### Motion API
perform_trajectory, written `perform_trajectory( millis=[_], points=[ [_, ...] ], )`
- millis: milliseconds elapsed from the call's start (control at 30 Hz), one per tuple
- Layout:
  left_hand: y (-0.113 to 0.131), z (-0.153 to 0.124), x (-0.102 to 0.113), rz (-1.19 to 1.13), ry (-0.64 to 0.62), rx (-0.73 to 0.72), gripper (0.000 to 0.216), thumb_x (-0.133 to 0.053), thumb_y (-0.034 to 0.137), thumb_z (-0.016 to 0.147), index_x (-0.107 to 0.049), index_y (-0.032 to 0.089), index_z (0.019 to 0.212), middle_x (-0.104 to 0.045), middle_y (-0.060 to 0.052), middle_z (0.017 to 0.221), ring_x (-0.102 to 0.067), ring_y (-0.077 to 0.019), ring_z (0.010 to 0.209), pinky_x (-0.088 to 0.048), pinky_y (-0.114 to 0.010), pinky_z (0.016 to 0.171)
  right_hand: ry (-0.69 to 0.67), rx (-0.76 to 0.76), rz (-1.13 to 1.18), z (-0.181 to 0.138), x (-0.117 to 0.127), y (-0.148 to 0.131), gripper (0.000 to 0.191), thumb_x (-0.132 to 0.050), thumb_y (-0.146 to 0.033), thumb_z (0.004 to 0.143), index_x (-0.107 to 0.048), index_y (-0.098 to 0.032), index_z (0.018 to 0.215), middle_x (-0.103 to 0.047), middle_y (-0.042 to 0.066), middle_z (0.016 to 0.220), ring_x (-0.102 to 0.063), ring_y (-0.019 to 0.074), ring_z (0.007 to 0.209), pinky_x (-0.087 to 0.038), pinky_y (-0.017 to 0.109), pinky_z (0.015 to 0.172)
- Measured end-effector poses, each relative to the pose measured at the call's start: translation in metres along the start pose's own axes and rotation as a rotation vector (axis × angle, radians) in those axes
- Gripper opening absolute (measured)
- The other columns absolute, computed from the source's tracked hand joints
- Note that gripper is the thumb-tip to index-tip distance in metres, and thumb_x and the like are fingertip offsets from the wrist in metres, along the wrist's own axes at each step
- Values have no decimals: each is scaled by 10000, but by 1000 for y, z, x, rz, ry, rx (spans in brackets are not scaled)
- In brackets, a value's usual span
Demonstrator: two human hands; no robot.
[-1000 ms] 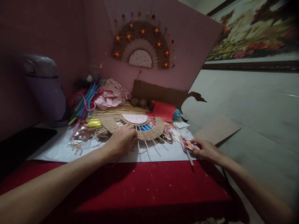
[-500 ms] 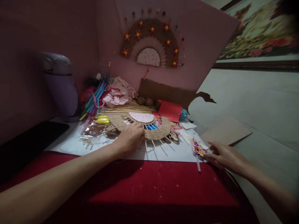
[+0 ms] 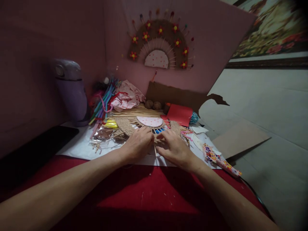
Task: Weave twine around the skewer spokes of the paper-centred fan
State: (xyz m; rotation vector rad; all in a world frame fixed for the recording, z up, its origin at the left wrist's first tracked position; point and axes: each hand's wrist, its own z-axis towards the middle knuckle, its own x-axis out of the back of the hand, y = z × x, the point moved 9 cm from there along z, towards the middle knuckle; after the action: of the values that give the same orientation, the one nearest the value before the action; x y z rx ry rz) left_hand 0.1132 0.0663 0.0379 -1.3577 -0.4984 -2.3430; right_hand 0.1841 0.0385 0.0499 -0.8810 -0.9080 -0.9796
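Note:
A half-round woven jute fan [image 3: 125, 125] with thin stick spokes and a pink dotted centre [image 3: 149, 121] lies on white paper [image 3: 77, 147]. My left hand [image 3: 138, 144] rests on its front edge, fingers curled on the weave. My right hand [image 3: 174, 148] lies beside it on the fan's lower right rim, fingers bent down on the sticks. A flower-patterned glue gun [image 3: 220, 159] lies on the table to the right of my right hand, untouched.
A finished flowered fan [image 3: 160, 43] hangs on the pink board. Behind the work are pipe cleaners [image 3: 101, 102], crumpled pink paper [image 3: 127, 96], twine balls [image 3: 153, 104], red card [image 3: 180, 114] and a purple appliance [image 3: 71, 91]. Red cloth [image 3: 149, 192] covers the table; brown cardboard [image 3: 240, 138] lies on the right.
My right hand let go of the patterned glue gun and moved left onto the woven fan beside my left hand. The view shifted slightly.

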Motion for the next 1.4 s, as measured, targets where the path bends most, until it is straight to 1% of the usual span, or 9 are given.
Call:
perform_trajectory(
  millis=[100,200,433,633,800,900,1000,1133,1400],
  points=[
    [1,0,-1,19,-8,-3,144,-443,177,848,-557,149,764,-550,-62,837,-484,-183,800,-382,-318,702,-36,-24,12,7,-9,10,153,-538,-178,681,-519,-186,833,-535,40,828,-481,181,767,-367,289,658],
    [3,0,-2,25,-9,-16,162,-431,184,859,-559,149,767,-551,-60,834,-481,-182,806,-378,-316,704,-13,-60,19,7,-11,16,157,-517,-132,668,-499,-195,811,-517,24,817,-467,160,724,-341,267,615],
    [6,0,-2,-22,0,-63,162,-431,179,861,-561,151,769,-542,-44,819,-475,-171,803,-377,-301,694,94,-42,99,-2,-12,18,118,-528,-116,714,-535,-195,802,-516,21,827,-480,160,783,-375,268,677],
    [8,1,-1,-71,16,-89,122,-464,138,824,-573,154,771,-550,-40,806,-478,-169,783,-382,-305,691,111,-5,132,-5,-8,14,124,-548,-110,747,-593,-205,812,-519,18,829,-488,148,766,-380,261,667],
    [7,2,1,-138,-15,-34,90,-502,107,753,-575,158,738,-550,-33,768,-480,-162,758,-393,-296,683,135,49,126,-8,-4,8,129,-554,-95,740,-613,-206,770,-522,10,801,-487,134,732,-369,244,631],
    [5,1,5,-183,14,27,104,-496,68,698,-543,156,726,-539,-29,759,-470,-158,757,-395,-283,676,174,63,138,-9,-2,8,113,-556,-99,741,-611,-197,750,-530,9,790,-491,126,715,-369,239,621],
    [5,0,8,-139,42,78,108,-491,64,678,-511,160,723,-533,-32,761,-461,-171,773,-390,-290,664,194,66,145,-10,-2,9,107,-560,-87,726,-603,-185,724,-536,10,783,-493,124,708,-373,238,617],
    [7,-1,6,-26,34,107,74,-499,90,709,-505,163,708,-538,-42,763,-460,-189,777,-393,-311,658,214,85,147,-12,0,6,107,-555,-78,715,-596,-176,702,-540,16,780,-495,123,697,-374,237,605],
    [12,-1,4,73,32,33,95,-512,112,766,-559,154,695,-561,-51,768,-476,-190,781,-415,-314,676,230,105,143,-13,1,3,97,-556,-87,713,-584,-176,686,-531,12,754,-487,121,678,-370,236,594]
  ],
)
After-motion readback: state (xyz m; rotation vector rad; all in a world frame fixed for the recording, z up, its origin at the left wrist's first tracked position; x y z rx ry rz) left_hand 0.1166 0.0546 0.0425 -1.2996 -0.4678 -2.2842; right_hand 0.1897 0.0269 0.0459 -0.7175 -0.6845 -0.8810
